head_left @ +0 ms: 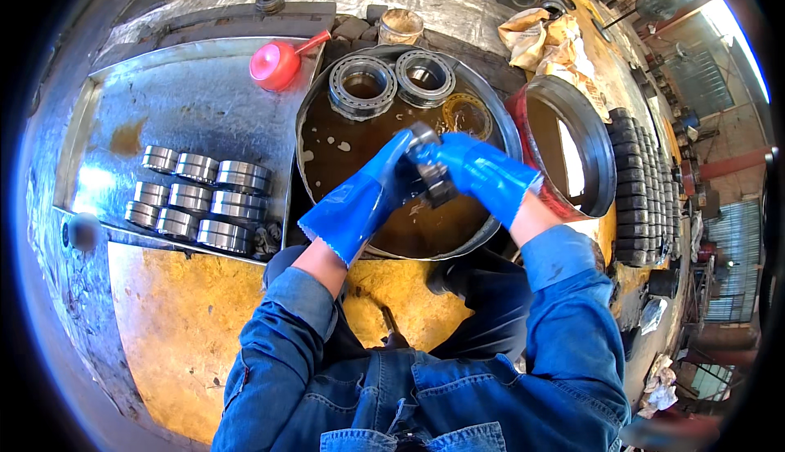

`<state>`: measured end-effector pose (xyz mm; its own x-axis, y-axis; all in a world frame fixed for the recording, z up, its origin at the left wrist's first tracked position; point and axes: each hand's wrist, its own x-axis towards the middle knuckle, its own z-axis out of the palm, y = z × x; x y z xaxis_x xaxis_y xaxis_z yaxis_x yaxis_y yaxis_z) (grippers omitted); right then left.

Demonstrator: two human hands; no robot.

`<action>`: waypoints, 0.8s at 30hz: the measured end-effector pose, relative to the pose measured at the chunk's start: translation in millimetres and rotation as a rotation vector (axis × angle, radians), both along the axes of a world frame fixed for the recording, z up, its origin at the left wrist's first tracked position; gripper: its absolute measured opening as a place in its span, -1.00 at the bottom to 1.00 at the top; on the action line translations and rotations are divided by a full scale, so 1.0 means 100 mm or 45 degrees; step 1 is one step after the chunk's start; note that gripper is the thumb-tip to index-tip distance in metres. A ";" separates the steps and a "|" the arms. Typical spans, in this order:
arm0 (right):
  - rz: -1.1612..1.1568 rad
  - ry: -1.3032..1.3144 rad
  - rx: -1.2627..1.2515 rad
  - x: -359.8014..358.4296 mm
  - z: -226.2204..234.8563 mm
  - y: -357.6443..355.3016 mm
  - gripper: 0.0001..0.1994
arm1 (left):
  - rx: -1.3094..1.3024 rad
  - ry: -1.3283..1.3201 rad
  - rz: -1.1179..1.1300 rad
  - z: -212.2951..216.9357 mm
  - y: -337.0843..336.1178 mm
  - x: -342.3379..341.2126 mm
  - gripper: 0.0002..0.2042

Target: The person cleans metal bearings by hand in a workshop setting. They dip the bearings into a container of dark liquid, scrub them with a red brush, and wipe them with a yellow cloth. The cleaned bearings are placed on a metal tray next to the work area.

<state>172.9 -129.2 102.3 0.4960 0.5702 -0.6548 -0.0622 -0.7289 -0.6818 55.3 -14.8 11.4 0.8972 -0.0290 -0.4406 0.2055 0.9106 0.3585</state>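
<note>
Over a round metal basin (304, 116) of brown liquid, both my hands, in long blue rubber gloves, grip a dark steel bearing ring (432, 172). My left hand (391, 170) closes on its left side, and my right hand (468, 161) wraps its right upper side. Gloves and blur hide part of the ring. Beyond my hands, two larger roller bearings (360, 112) (446, 85) rest at the basin's far side. A yellow ring-shaped cage (449, 114) lies beside them, partly in the liquid.
Left of the basin, a shallow metal tray (221, 112) carries several shiny steel rings (237, 205) and a pink ladle (276, 67). A red drum (601, 145) stands right of the basin, near stacked dark rings (642, 190). Crumpled sacks (556, 47) lie farther back.
</note>
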 end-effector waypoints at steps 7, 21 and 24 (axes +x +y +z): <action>-0.392 0.335 0.507 -0.84 -0.65 -0.18 -0.27 | 0.032 -0.085 -0.037 -0.13 -0.02 -0.27 -0.42; 0.030 -0.148 0.337 -1.27 -1.39 -0.30 -0.51 | 1.166 0.042 -0.273 -0.10 0.15 -0.71 -0.40; 0.289 -0.273 0.346 -1.14 -1.64 -0.40 -0.57 | 1.938 0.246 -0.528 -0.14 0.16 -0.52 -0.37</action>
